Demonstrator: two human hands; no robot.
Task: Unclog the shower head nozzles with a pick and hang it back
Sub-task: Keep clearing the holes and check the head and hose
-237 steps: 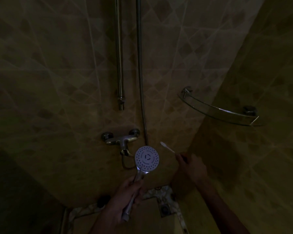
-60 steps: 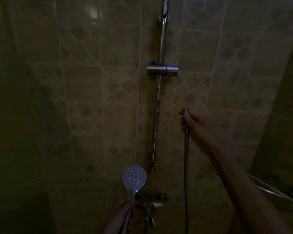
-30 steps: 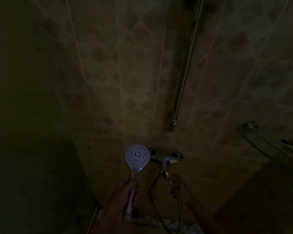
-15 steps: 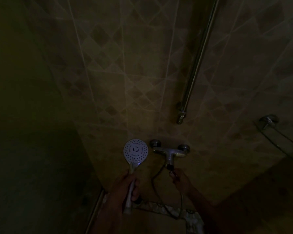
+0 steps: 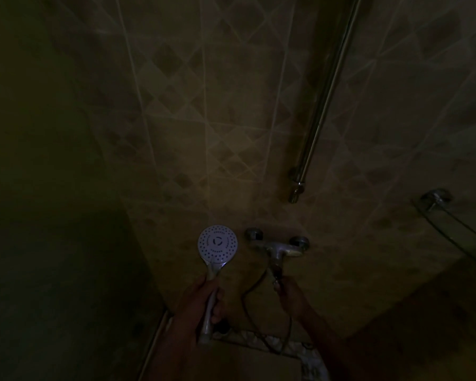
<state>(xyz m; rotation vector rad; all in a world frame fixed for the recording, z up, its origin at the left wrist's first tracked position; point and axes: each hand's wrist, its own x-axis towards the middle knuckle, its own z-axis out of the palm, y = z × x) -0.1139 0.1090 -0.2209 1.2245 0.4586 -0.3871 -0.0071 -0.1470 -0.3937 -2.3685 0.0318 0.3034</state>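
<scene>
1. The round white plastic shower head with a dotted nozzle face [image 5: 217, 244] stands upright in front of the tiled wall, just left of the chrome wall mixer tap [image 5: 276, 246]; its face is turned toward the camera and its pale handle runs down into the left hand [image 5: 204, 301], whose fingers curl round the handle below the head.
2. The right hand [image 5: 290, 294] is closed on the top end of the dark flexible hose [image 5: 249, 295] right under the tap's outlet; in this dim light I cannot tell how tightly it pinches; no pick shows in either hand.
3. Judged by its looks, the head is light, hollow and stiff; a wet plastic handle is likely slippery, so the mid-handle grip seems the sound place to take hold; the hose is limp and will probably tug the head sideways as it rises.
4. The vertical chrome slide rail [image 5: 323, 105] rises at upper right; its holder is out of view.
5. A small mark sits at the centre of the face; any lettering is too small and dark to read.
</scene>
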